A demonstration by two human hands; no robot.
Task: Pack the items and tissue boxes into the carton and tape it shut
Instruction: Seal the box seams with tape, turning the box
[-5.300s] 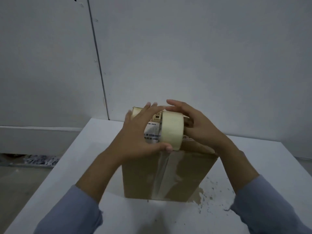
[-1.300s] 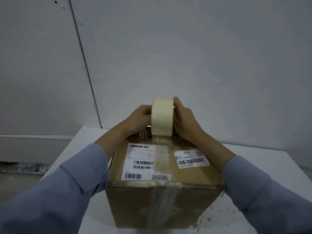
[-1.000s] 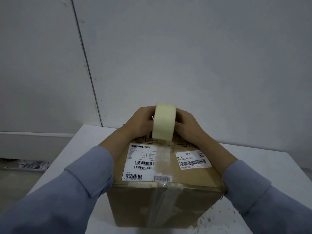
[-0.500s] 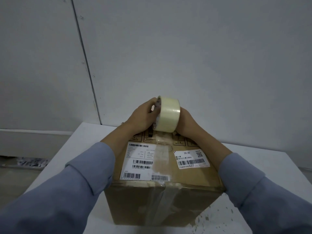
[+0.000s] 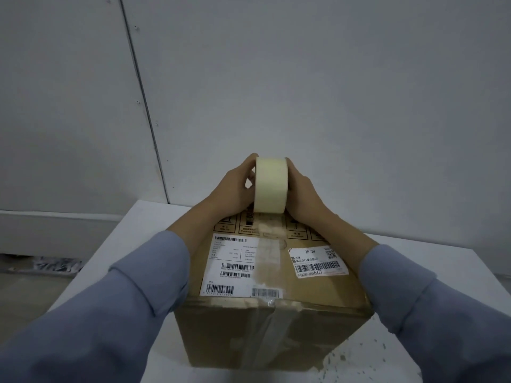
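A brown carton (image 5: 309, 288) stands closed on the white table (image 5: 116, 244), white barcode labels on its top. A strip of clear tape (image 5: 266, 261) runs up its front face and along the middle of its top. At the far edge of the top stands a pale yellow tape roll (image 5: 271, 185), upright on its rim. My left hand (image 5: 235, 189) grips the roll's left side and my right hand (image 5: 302, 193) grips its right side. The carton's contents are hidden.
A grey panelled wall (image 5: 304, 78) rises just behind the table. The floor at the left holds some crumpled litter (image 5: 55, 264) by the skirting. Dark specks mark the table's near right part (image 5: 356, 357).
The roll has travelled from the carton's front edge to its far edge, laying tape along the top. In the last half second it straightened from a tilt to upright.
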